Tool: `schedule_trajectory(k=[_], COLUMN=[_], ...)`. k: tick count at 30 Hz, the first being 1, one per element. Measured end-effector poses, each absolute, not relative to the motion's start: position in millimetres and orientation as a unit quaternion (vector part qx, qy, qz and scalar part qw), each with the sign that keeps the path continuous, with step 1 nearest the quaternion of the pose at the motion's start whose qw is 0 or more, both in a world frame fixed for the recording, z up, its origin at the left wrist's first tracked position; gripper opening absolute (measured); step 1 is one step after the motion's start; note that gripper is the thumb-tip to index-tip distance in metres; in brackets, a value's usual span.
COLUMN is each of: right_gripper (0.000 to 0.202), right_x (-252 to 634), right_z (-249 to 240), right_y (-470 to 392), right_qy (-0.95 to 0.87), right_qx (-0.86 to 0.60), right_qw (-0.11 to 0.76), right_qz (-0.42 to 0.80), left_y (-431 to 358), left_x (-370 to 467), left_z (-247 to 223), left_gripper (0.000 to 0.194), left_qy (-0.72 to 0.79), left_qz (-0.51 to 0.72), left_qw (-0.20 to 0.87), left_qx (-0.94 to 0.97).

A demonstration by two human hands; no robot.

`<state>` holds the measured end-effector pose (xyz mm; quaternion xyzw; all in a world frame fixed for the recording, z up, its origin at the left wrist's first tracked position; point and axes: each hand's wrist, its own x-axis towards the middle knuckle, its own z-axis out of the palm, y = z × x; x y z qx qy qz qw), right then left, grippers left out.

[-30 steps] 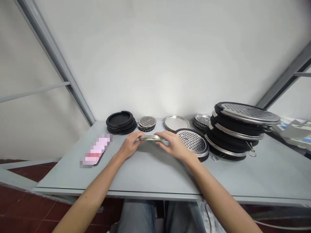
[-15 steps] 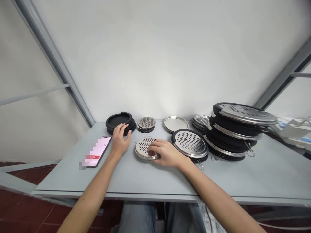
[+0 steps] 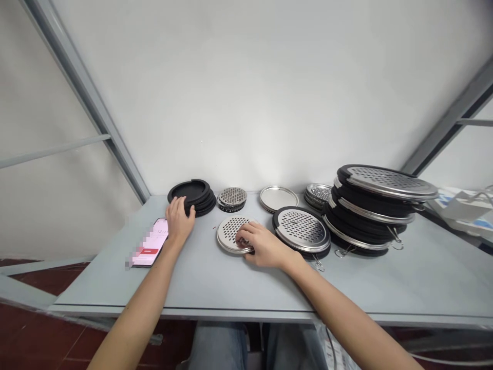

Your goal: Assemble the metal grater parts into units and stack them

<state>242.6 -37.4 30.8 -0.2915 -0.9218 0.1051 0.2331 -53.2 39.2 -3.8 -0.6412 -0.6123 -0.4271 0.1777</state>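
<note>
My right hand [image 3: 265,245] is closed on the right side of a round perforated metal grater disc [image 3: 230,234] with a stepped metal rim, resting on the table. My left hand [image 3: 179,221] is at the front left of a stack of round black holders [image 3: 202,203]. Its thumb and fingers are apart, near or touching the stack's edge; the exact contact is hard to see. To the right of my right hand lies a larger black-edged disc with a slotted metal face [image 3: 300,228] and a wire loop at its front.
A phone [image 3: 152,244] lies left of my left hand. Along the wall stand small grater discs [image 3: 232,196], plain metal rings or plates [image 3: 279,198] and more discs [image 3: 319,192]. A tall, uneven stack of black-and-metal discs [image 3: 370,213] rises at the right. The table's front edge [image 3: 246,312] is near me.
My left hand has moved left and slightly down along the front of the black stack. My right hand and the grater disc have shifted very slightly right.
</note>
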Motion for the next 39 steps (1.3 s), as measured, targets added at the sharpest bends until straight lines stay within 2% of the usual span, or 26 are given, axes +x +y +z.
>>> schedule_trajectory(k=[6, 12, 20, 26, 30, 34, 39], right_gripper=[0.036, 0.033, 0.027, 0.023, 0.04, 0.03, 0.021], right_x=[245, 243, 226, 158, 115, 100, 112], right_z=[34, 35, 44, 79, 81, 80, 86], right_y=[-37, -39, -37, 14, 59, 82, 88], right_qy=[-0.93, -0.931, -0.93, -0.903, -0.917, -0.933, -0.932], right_qx=[-0.263, -0.269, -0.286, -0.337, -0.336, -0.323, -0.315], right_qw=[0.225, 0.221, 0.202, 0.267, 0.201, 0.112, 0.097], right_qz=[0.122, 0.112, 0.112, 0.019, -0.072, -0.113, -0.152], left_y=[41, 44, 45, 47, 46, 47, 46], left_x=[-58, -61, -64, -73, -79, -82, -82], left_z=[-6, -8, -8, -8, -8, -9, -6], left_gripper=[0.035, 0.032, 0.027, 0.031, 0.034, 0.033, 0.029], left_qy=[-0.6, -0.593, -0.594, -0.565, -0.541, -0.531, -0.527], left_qz=[-0.423, -0.445, -0.439, -0.441, -0.456, -0.474, -0.493], left_qw=[0.16, 0.115, 0.112, 0.092, 0.086, 0.084, 0.096], left_qx=[-0.66, -0.661, -0.665, -0.691, -0.702, -0.697, -0.686])
